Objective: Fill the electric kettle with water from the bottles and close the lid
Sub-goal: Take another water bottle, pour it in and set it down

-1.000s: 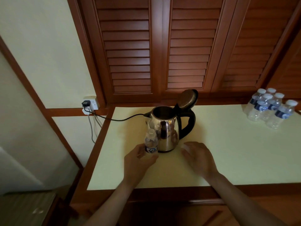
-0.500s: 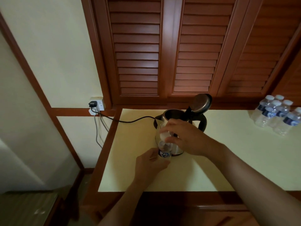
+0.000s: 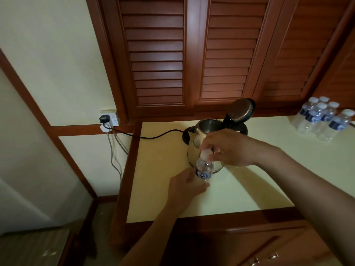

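Bottle [image 3: 204, 169] in left hand [image 3: 184, 187], right hand [image 3: 230, 148] pinching cap [image 3: 205, 154].

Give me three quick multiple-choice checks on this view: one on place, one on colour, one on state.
1. Where do the spare bottles stand relative to the kettle?
A. to its right, at the counter's back
B. to its left
C. in front of it
2. What colour is the kettle's power cord?
A. white
B. black
C. red
3. How is the kettle's lid?
A. shut
B. tilted open
C. lying on the counter
Answers: 1 A, they cluster near the view's right edge; 2 B, it runs black across the counter; 3 B, it stands up behind the open mouth.
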{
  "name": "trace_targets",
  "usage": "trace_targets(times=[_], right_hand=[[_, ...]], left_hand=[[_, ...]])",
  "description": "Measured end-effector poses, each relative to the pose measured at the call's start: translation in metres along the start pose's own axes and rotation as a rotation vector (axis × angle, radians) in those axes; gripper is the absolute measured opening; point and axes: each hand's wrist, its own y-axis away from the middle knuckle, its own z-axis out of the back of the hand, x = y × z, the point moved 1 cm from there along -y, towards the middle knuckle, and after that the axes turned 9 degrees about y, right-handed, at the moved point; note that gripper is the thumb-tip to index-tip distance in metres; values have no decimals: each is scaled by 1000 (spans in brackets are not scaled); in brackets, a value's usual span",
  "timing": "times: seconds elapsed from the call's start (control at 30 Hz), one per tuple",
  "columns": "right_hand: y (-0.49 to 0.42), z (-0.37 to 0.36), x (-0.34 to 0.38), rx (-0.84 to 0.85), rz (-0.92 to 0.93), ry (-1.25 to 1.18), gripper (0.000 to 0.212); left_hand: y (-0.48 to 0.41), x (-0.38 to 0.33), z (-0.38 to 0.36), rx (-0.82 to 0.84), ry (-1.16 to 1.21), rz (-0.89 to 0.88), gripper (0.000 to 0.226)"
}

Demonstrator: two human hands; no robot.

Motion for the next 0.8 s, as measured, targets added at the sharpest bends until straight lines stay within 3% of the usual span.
trace_targets(times=[0.1,0.2,0.27,0.33,0.5,0.8], right_hand=[[3,-7,4,-62,-89,101,20],[0,-23,10,-151,-151,294,59],[1,-30,10,-171,-162,341,74],[5,-26,8,-152,-176,296,70],[20,-11,15,-123,-102,101,22],[19,-26,34,-228,-153,351,25]], left_hand=[[0,-1,1,6,-6,-3,41],[1,-5,2,11,-24,-14,39],[1,-5,2,24,-15,-9,43],[2,-3,2,29,43,27,45],[4,-1,-1,34,103,43,39],[7,-4,1,32,72,16,35]])
